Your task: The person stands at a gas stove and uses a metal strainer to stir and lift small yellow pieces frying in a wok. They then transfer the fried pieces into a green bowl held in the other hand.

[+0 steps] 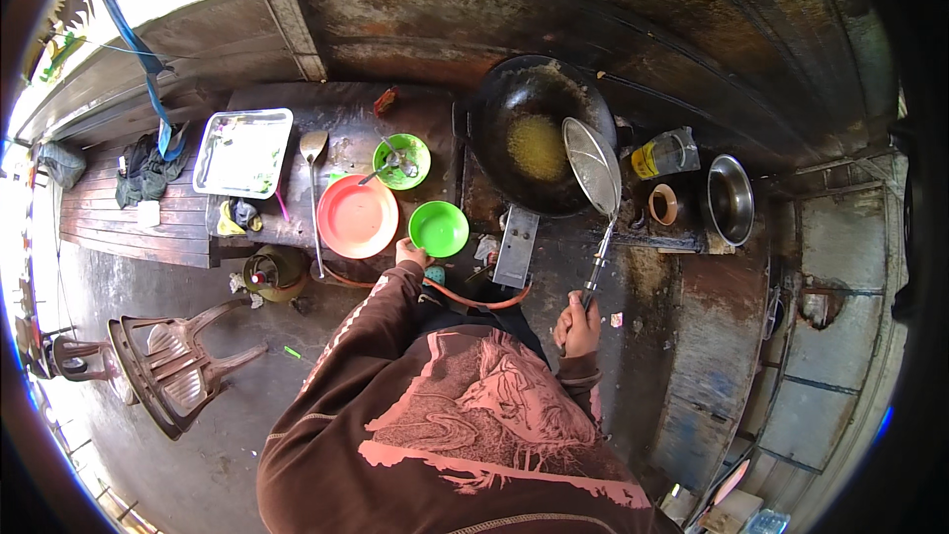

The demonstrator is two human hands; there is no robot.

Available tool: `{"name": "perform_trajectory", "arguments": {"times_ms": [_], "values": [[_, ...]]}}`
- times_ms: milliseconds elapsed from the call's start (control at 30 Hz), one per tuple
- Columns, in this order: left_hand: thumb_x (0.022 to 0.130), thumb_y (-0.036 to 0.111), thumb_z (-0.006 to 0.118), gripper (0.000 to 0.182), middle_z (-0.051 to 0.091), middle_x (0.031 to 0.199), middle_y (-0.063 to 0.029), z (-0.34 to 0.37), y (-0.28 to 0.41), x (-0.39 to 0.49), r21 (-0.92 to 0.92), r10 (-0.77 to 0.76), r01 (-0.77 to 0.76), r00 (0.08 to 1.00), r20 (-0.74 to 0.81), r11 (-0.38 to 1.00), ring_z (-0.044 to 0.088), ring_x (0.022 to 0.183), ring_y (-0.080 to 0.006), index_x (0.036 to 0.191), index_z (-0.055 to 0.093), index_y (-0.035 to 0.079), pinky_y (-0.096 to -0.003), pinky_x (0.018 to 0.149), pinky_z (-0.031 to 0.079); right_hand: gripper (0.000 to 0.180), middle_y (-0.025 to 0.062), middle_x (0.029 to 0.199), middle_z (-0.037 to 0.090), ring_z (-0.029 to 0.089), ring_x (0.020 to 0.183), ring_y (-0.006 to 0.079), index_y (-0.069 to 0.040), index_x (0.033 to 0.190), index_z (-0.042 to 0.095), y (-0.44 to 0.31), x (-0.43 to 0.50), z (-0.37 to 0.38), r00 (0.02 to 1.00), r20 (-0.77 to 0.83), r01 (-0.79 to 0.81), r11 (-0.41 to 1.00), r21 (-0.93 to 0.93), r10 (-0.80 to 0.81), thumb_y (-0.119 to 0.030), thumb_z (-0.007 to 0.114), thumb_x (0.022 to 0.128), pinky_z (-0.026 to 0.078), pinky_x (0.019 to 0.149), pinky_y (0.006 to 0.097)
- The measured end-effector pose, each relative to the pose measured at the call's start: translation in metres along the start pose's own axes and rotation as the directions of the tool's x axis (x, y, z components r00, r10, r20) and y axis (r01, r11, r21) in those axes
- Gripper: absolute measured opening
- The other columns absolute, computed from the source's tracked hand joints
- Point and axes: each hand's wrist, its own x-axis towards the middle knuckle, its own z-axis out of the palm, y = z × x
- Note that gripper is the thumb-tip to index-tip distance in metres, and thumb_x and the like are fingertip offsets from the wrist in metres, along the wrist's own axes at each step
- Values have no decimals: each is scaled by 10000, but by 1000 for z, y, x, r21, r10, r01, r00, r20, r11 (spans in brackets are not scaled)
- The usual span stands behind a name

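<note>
My right hand point(580, 323) grips the handle of a wire-mesh skimmer point(592, 163), whose round mesh head is over the right side of a black wok point(511, 93). Bubbling yellowish oil point(537, 147) lies in the wok's middle. My left hand point(413, 254) is at the near rim of a green plastic bowl point(439, 228), fingers on the rim. A pink-orange plastic basin point(357, 216) stands just left of it. Behind these, another green bowl point(417, 176) holds spoons and some residue. The wok sits on a gas stove with a metal front box point(517, 248).
Left on the table are a long-handled turner point(313, 146) and a white tray point(245, 152) with green scraps. Right of the wok lie a plastic packet point(660, 156), a clay-coloured cup point(662, 205) and a steel bowl point(730, 200). A gas cylinder point(276, 272) and plastic chair point(178, 363) stand below left.
</note>
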Motion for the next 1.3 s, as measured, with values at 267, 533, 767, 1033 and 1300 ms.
{"name": "perform_trajectory", "arguments": {"times_ms": [267,533,767,1033,1300], "values": [[774,69,638,412,597,923,-163,-15,-35,22,213,248,-204,947,-204,955,620,809,-267,1140,451,39,-364,680,531,116,-14,557,396,340,324,72,-81,983,490,1,-5,0,1000,-31,-3,1000,15,3,-179,521,929,289,299,235],[836,104,598,555,555,769,-89,-42,-33,-21,60,51,-46,995,-86,997,572,521,-180,1290,279,130,-314,418,484,176,-24,561,398,342,336,82,-76,1008,530,-8,-8,-1,997,-22,-61,977,203,67,-237,484,954,294,312,244],[851,401,607,413,605,575,-121,-79,-24,-40,520,41,-39,999,6,854,616,518,-190,746,637,3,-343,505,498,208,-49,562,329,287,343,50,-76,997,560,-11,-17,-14,962,246,-263,630,730,117,-245,442,972,287,325,209],[824,265,625,231,670,747,-133,-127,-68,-11,631,196,-152,981,0,761,659,653,-222,909,672,56,-334,668,520,107,-41,546,347,287,328,65,-85,939,512,-28,-30,-15,992,48,-129,867,482,121,-188,483,942,259,305,222],[840,161,597,165,632,697,-82,-140,-36,-52,572,82,-98,995,53,814,601,546,-172,952,627,43,-313,521,508,51,13,638,493,444,460,98,-61,918,506,-34,1,-2,911,-26,411,911,-22,-412,-103,531,905,359,417,269]]}}
